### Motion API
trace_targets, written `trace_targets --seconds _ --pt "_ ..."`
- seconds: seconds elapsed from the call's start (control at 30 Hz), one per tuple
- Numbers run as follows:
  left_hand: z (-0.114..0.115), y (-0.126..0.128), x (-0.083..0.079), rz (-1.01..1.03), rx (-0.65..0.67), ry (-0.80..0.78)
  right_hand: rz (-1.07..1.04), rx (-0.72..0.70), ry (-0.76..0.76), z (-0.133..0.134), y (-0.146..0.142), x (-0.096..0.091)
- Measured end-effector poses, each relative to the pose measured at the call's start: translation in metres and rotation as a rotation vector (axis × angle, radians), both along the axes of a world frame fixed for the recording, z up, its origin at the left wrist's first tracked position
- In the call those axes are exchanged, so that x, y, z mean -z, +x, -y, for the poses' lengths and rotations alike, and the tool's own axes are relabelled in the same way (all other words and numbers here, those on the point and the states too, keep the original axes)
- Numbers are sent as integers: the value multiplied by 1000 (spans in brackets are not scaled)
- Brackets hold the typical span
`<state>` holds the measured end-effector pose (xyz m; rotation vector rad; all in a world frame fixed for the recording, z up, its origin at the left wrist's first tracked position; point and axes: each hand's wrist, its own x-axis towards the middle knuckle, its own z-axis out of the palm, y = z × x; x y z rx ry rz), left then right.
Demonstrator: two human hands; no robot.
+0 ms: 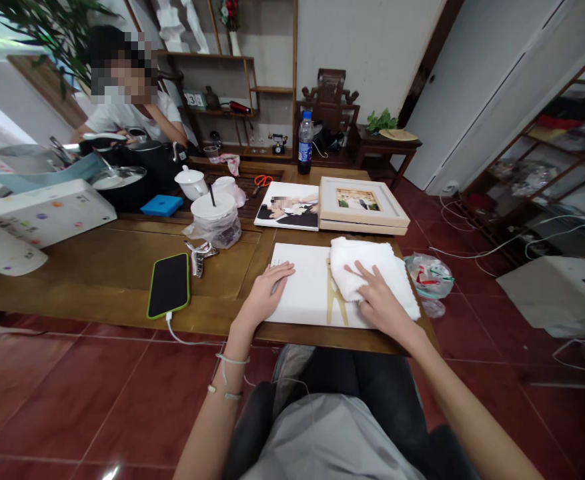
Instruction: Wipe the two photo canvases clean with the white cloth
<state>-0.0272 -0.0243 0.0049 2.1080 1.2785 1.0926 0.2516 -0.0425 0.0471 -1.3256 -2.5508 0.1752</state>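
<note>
A white rectangular board (pixel 299 310) lies flat on the table's near edge, with a tan forked shape (pixel 336 308) on its face. My left hand (pixel 265 293) rests on the board's left side, fingers stretched out and close together. Over the right part of the board lies a folded white towel (pixel 389 261). On it, my right hand (pixel 376 293) presses down with fingers spread, not gripping it. The towel hides the upper end of the tan shape.
Beyond the board are a photo print (pixel 289 208) and a framed picture (pixel 365 200). A phone (pixel 169 285) on a cable, a lidded cup (pixel 215 212), orange scissors (pixel 263 180) and a bottle (pixel 305 143) share the wooden table (pixel 122 250). A person (pixel 132 113) sits across.
</note>
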Motion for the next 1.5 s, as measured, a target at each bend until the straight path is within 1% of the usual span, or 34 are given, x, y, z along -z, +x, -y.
trace_targets --seconds 0.13,0.2,0.27,0.33,0.43,0.53,0.7,0.77,0.83,0.9,0.97,1.2,1.3,1.33,1.4,1.5 --pt "0 0 0 2 -3 -1 3 -65 -65 48 3 -16" --pt "0 0 1 6 -6 1 -3 -98 -110 66 9 -24" --pt "0 1 1 13 -9 1 -9 -137 -163 76 17 -28" --pt "0 1 1 16 -12 1 -23 -147 -204 77 25 -29" --pt "0 1 1 11 -10 2 -56 -49 -226 59 29 -25" --pt "0 1 0 9 -8 1 -72 36 -208 26 19 -19" --pt "1 1 -1 24 -12 -5 -53 23 -142 -38 -9 -8" --pt "1 1 -1 23 -10 -3 -26 36 -89 -54 -19 -3" --pt "1 1 0 17 -9 -1 6 51 -35 -58 -25 0" --pt "0 0 0 10 -7 -2 33 40 -8 -51 -29 0" --pt "0 0 0 4 -5 -3 53 15 -14 -35 -31 -3" --pt "-1 0 2 2 -10 -4 117 -120 -117 55 -35 -25" --pt "-1 0 3 3 -12 -4 112 -189 -162 81 -31 -32" --pt "-1 0 4 4 -14 -3 99 -207 -175 84 -29 -33" --pt "-1 0 4 7 -18 -3 57 -227 -204 83 -24 -34" --pt "-1 1 4 9 -17 0 -29 -179 -230 61 -17 -30"
